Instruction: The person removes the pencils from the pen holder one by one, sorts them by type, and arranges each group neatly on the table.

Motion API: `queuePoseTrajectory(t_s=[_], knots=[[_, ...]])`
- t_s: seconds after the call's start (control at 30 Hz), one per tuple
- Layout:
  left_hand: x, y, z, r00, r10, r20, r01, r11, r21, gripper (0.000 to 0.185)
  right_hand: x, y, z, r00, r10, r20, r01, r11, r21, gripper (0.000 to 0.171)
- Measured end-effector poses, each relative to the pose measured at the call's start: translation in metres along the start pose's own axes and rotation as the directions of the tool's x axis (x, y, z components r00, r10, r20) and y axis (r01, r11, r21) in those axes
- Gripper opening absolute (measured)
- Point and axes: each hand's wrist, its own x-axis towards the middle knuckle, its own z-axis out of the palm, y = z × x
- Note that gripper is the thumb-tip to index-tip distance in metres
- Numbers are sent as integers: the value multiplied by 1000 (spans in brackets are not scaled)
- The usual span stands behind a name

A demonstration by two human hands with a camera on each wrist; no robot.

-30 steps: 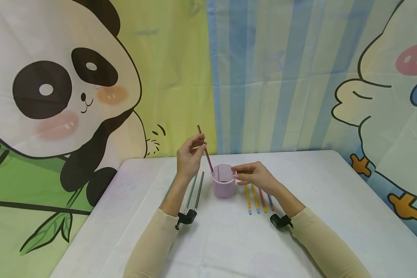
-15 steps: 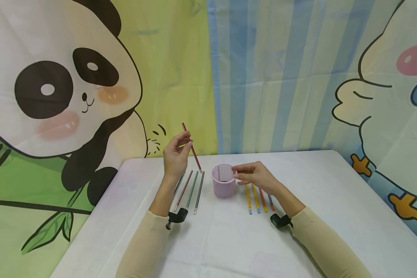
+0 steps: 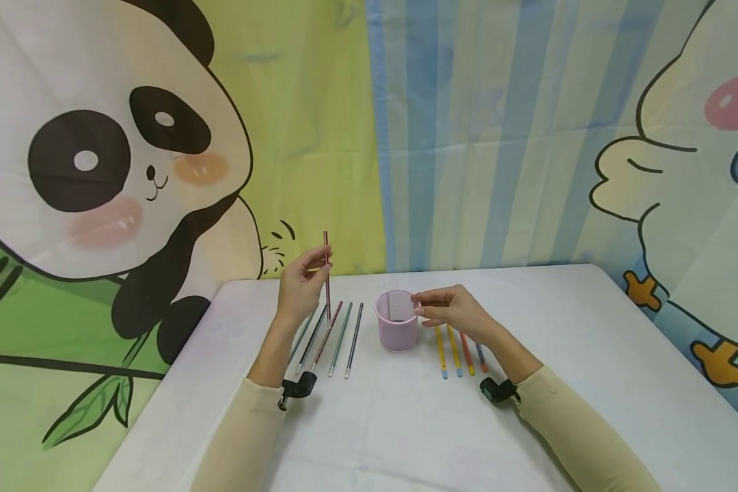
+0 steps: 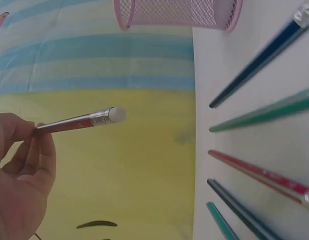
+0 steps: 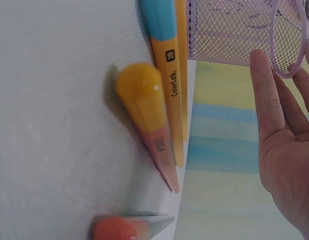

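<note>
the left hand (image 3: 300, 281), left of centre in the head view, pinches a red pencil (image 3: 326, 268) between thumb and fingertips and holds it nearly upright, eraser end up, its tip just above the row of dark pencils (image 3: 332, 335) lying on the white table (image 3: 559, 328). to set it down well, my judgement is to tip it level with that row and lower it into a free gap beside the red pencil already lying there (image 3: 327, 333), letting go only once it rests flat so it cannot roll. just right of centre stands the pink mesh cup (image 3: 396, 320), upright; the right hand (image 3: 452, 309) steadies it, thumb and fingertips lightly pinching the rim while the other fingers lie relaxed. below that hand lie the coloured pens (image 3: 459, 352), side by side, near the cup but apart from it
</note>
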Motion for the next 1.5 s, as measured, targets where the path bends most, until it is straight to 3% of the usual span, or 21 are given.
queuePoseTrajectory(t_s=[0.3, 0.37, 0.53, 0.73, 1.1, 1.5], knots=[[-4, -18, -29, 996, -47, 78, 37, 991, 127, 31, 1, 1, -2, 1000, -18, 14, 18, 1000, 1, 48], [-4, -23, -37, 987, -99, 124, 76, 981, 176, 32, 1, 1, -2, 1000, -18, 12, 18, 1000, 1, 47], [-4, -43, -53, 947, -241, 215, 173, 941, 291, 33, 1, 1, -2, 1000, -17, 10, 17, 1000, 7, 47], [-6, -59, -64, 928, -292, 230, 207, 921, 330, 36, 1, 0, -2, 1000, -12, 8, 12, 1000, 0, 48], [-10, -66, -68, 887, -382, 259, 259, 877, 405, 30, 1, 0, -1, 1000, -11, 8, 11, 1000, 2, 49], [-13, -79, -69, 884, -400, 244, 220, 815, 537, 27, 0, 0, -1, 1000, -13, 8, 13, 1000, -6, 48]])
